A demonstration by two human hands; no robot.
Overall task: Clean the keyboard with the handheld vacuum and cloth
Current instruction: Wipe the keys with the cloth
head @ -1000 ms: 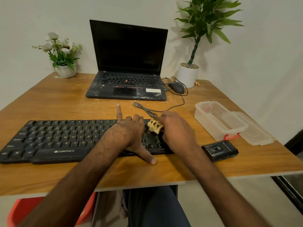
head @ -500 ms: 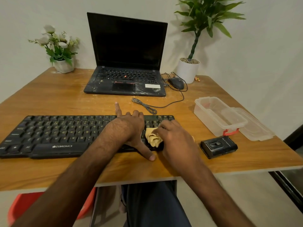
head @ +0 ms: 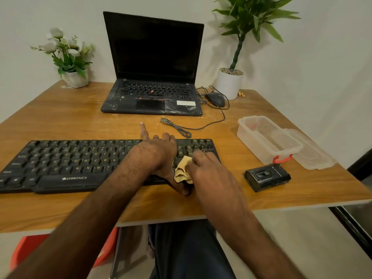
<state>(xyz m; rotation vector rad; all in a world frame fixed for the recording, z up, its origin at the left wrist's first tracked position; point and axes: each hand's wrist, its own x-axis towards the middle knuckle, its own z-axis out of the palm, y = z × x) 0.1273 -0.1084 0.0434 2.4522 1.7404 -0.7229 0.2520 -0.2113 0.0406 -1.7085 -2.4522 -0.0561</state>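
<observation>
Matt black plastic keyboard [head: 66, 162], dusty; soft, crumpled tan cloth [head: 182, 170]; smooth, slightly glossy wood-grain worktop [head: 80, 121]; clear plastic box [head: 265, 139]; smudged black laptop [head: 153, 97].

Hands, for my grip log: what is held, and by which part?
The right hand grips the bunched cloth by its right side; left hand rests on the keyboard.
</observation>
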